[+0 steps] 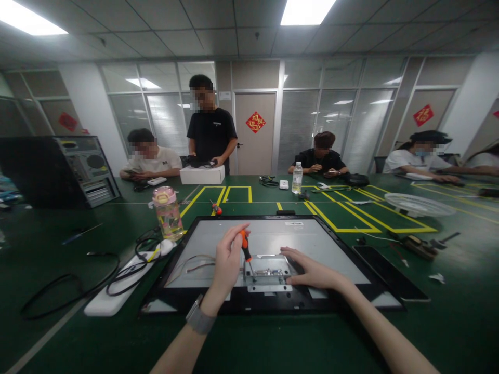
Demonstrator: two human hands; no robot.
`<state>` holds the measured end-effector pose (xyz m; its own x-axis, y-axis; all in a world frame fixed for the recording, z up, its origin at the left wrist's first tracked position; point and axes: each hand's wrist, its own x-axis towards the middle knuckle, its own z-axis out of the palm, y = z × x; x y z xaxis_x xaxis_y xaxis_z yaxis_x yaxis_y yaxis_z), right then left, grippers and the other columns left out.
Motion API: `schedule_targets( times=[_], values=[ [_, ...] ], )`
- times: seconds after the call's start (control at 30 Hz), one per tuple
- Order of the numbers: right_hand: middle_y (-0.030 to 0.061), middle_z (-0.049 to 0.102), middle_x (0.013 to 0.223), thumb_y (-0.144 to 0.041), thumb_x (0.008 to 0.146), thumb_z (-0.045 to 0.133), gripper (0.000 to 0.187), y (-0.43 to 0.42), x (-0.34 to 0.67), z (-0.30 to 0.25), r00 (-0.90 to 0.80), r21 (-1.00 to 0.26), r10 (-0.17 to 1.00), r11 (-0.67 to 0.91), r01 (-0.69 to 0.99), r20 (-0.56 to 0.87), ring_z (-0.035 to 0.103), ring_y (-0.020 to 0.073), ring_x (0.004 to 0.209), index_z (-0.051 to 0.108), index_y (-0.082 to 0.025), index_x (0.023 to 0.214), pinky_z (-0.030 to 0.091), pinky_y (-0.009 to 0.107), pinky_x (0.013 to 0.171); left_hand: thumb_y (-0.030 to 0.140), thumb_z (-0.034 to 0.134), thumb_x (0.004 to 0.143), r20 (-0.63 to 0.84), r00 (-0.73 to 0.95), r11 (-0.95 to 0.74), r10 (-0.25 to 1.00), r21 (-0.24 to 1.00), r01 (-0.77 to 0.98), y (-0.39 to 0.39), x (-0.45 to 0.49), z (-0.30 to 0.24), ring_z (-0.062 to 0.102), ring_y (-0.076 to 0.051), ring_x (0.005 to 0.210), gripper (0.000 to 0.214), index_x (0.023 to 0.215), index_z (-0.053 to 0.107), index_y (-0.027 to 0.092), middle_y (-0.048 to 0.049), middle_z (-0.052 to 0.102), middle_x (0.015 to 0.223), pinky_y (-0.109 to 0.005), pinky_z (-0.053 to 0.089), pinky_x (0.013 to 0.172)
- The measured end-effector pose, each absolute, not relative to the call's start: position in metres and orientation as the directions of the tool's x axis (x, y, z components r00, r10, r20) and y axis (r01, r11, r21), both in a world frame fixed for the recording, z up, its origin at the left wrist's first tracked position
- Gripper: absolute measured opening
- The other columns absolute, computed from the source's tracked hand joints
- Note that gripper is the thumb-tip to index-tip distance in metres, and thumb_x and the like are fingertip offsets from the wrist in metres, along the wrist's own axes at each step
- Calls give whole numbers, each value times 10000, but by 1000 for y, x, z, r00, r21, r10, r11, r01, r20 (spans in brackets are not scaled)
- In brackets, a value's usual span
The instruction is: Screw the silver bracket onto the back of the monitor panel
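Left hand (227, 255): one; the handle of one orange-and-black screwdriver (245, 245) is gripped, its tip pointed down at the metal box.
Right hand (310, 269): one; fingers are spread, with the box's right side touched.
Metal box (268, 264): one; it is set on the near middle part of the panel, between the two hands.
Panel (331, 254): one, black-framed and grey, laid flat on the green table (253, 343); thin wires (198, 263) are spread left of the box.
Other screwdrivers: two; a red one (217, 209) is seen beyond the panel, a blue one (76, 237) far left.
Bottles: two; one pink-lidded (168, 214), one clear (297, 179).
Left side: one white power strip (117, 293), one computer case (50, 174).
Right side: one black slab (392, 272), just beside the panel.
Co-workers: four are seen across the table, one standing behind a white box (202, 175); a fifth is partly cut off at right.
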<state>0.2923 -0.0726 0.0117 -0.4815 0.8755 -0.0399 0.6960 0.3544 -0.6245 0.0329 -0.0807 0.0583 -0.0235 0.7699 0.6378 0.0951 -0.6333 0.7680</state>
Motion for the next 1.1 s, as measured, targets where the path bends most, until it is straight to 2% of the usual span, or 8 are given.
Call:
schedule_targets(
  times=[0.13,0.3,0.4,0.5,0.6,0.73,0.93,1.1],
  values=[
    [101,246,1542,-586,735,659,851,-72,293,11,-486,-622,873,364,694,-32,240,300,1403,344,-217,1434,194,450,1167,252,544,845,659,-71,-642,748,747,174,-79,32,57,591,-169,813,196,936,702,181,-43,627,862,-278,464,755],
    [128,254,1536,-584,741,654,864,-72,292,11,-494,-615,869,374,694,-28,241,291,1404,344,-169,1433,198,427,1168,249,461,894,612,-49,-606,790,790,97,-79,33,56,618,-196,997,281,1081,660,181,-82,673,1071,-333,448,903],
    [135,252,1535,-588,739,655,880,-73,292,12,-482,-610,875,362,705,-39,227,290,1408,335,-157,1437,190,430,1170,284,539,869,578,-57,-572,814,815,94,-79,35,55,643,-194,933,268,1092,640,174,-87,687,1022,-331,474,870],
    [118,245,1541,-588,738,654,872,-73,292,12,-479,-616,877,356,703,-39,217,288,1412,329,-188,1441,189,438,1170,287,607,827,632,-74,-617,771,771,154,-78,36,55,627,-184,887,198,982,670,181,-65,669,947,-313,480,841],
    [99,246,1543,-589,732,659,868,-72,293,10,-484,-626,875,358,693,-35,221,292,1411,325,-219,1442,196,446,1167,269,604,825,683,-83,-663,726,726,183,-78,36,55,603,-170,861,157,936,684,192,-49,621,923,-293,487,808],
    [108,245,1542,-592,738,654,871,-71,294,8,-489,-620,872,369,693,-27,216,292,1412,328,-195,1442,192,429,1170,261,634,802,683,-101,-662,724,728,180,-79,35,56,591,-159,811,132,901,688,193,-33,594,877,-277,485,770],
    [108,240,1544,-595,743,646,871,-73,292,14,-480,-616,876,352,705,-49,216,297,1412,322,-192,1444,198,429,1167,265,528,882,668,-42,-656,743,739,158,-81,35,58,593,-178,934,221,1014,688,188,-61,646,977,-301,458,858],
    [109,239,1544,-593,741,648,868,-74,291,14,-480,-613,876,351,708,-53,215,293,1413,326,-195,1442,198,433,1167,262,628,814,685,-95,-664,723,726,180,-79,34,57,595,-151,811,152,927,706,198,-28,594,870,-273,482,784]
  ],
)
